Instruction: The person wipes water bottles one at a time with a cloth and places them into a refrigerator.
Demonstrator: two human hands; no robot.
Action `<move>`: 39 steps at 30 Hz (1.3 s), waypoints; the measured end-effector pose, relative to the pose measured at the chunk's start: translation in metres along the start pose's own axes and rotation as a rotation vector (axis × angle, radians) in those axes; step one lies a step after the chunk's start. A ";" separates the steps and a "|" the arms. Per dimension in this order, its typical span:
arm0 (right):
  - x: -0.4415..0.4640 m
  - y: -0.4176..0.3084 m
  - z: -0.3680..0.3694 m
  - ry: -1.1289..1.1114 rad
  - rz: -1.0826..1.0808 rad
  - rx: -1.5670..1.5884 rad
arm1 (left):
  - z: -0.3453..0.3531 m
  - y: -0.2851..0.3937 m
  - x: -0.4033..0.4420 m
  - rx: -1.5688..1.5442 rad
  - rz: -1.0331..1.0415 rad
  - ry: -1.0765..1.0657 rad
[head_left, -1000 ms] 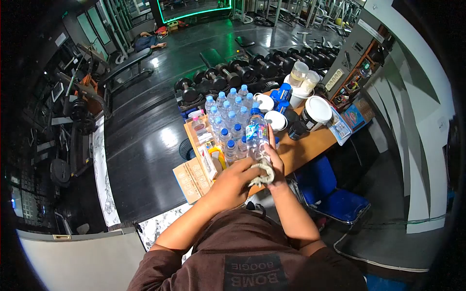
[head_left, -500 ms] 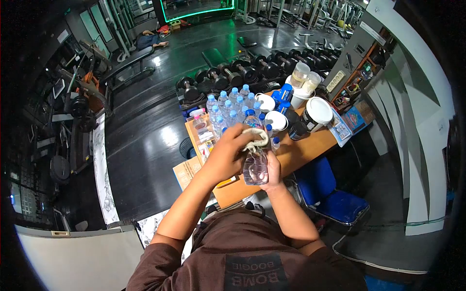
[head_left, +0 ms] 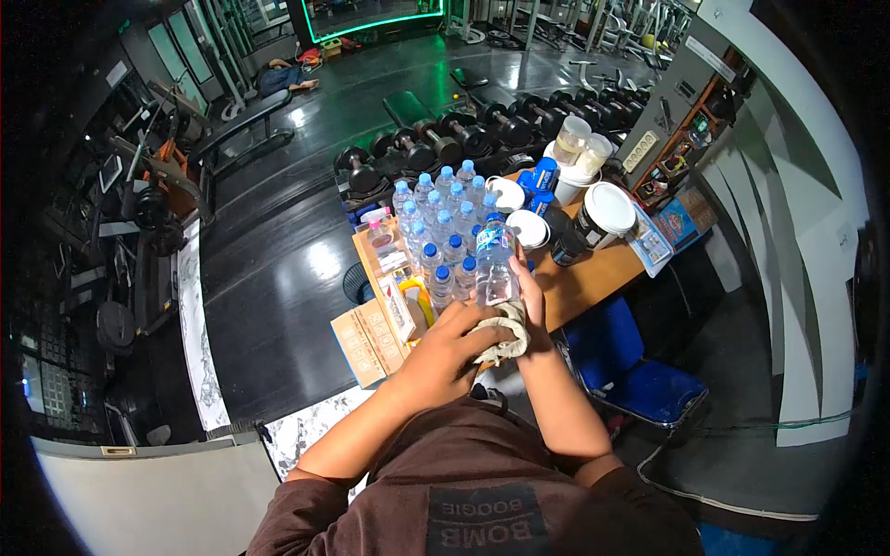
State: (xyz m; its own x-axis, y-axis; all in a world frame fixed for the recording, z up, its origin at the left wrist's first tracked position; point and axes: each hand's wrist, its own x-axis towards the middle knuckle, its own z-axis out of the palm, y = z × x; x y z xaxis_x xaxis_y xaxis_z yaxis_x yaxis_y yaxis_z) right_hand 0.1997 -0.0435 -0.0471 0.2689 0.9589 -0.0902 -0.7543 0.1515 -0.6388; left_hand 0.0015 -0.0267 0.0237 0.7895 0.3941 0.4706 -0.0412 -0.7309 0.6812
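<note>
A clear plastic bottle (head_left: 496, 269) with a blue cap stands tilted over the near side of the table, its cap end pointing away from me. My right hand (head_left: 532, 310) is wrapped round its right side near the base. In my left hand (head_left: 450, 350) is a pale crumpled cloth (head_left: 503, 334), pressed against the bottle's lower end and partly hiding it. Just beyond and to the left, several bottles (head_left: 443, 222) with light and dark blue caps stand upright in a close group.
White tubs (head_left: 608, 211), a black jar (head_left: 567, 247) and blue containers (head_left: 540, 181) stand on the wooden table (head_left: 593, 289). A cardboard box (head_left: 367, 343) is at its left corner. Dumbbells (head_left: 445, 144) lie behind; a blue chair (head_left: 649, 385) stands right. A person (head_left: 278, 82) lies on the far floor.
Over the last half second, the cloth and my left hand moved from the bottle's upper part down to its base. The bottle's body has shifted up and away from me, uncovering the box.
</note>
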 end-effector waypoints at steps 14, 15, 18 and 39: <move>0.032 0.012 -0.015 0.062 0.220 0.310 | 0.006 -0.020 0.016 0.343 0.037 0.224; 0.032 0.011 -0.015 0.112 0.214 0.291 | 0.009 -0.019 0.013 0.364 -0.003 0.203; 0.039 0.004 -0.023 0.240 0.261 0.235 | 0.021 -0.017 0.003 0.363 -0.004 0.157; 0.044 0.011 -0.035 0.254 0.190 0.271 | 0.031 -0.037 -0.004 0.247 0.057 0.167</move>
State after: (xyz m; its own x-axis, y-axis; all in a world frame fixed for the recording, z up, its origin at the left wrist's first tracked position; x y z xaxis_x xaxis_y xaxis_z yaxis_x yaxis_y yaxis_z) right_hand 0.2243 -0.0082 -0.0843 0.2231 0.8914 -0.3946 -0.9262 0.0676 -0.3710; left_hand 0.0189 -0.0180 -0.0209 0.6773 0.4197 0.6042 0.0835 -0.8598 0.5037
